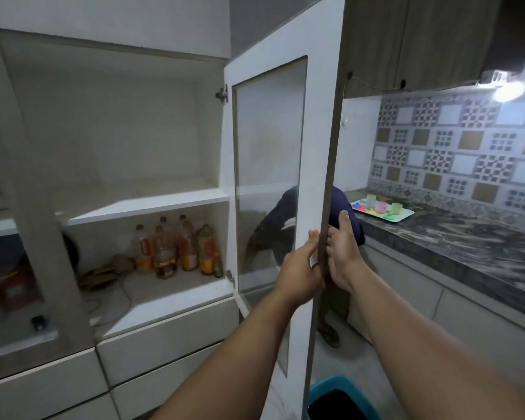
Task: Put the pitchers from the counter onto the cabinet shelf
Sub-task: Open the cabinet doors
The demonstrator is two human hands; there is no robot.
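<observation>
The white cabinet shelf (146, 204) lies bare inside the open cupboard, left of the white glass-panelled door (312, 147). The left hand (300, 268) and right hand (341, 253) both grasp that door's free edge. Right of the door, small pastel pitchers (379, 204) sit on a white tray (405, 218) on the dark marbled counter (467, 247). Orange bottles (176, 247) stand below the shelf.

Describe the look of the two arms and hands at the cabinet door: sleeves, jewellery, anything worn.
Both forearms are bare up to the frame edge, with no sleeve, watch or bracelet showing. The left hand appears to carry a dark ring on one finger; it is too small to be sure. The right hand shows no ring or glove. No markings are visible on either arm.
</observation>
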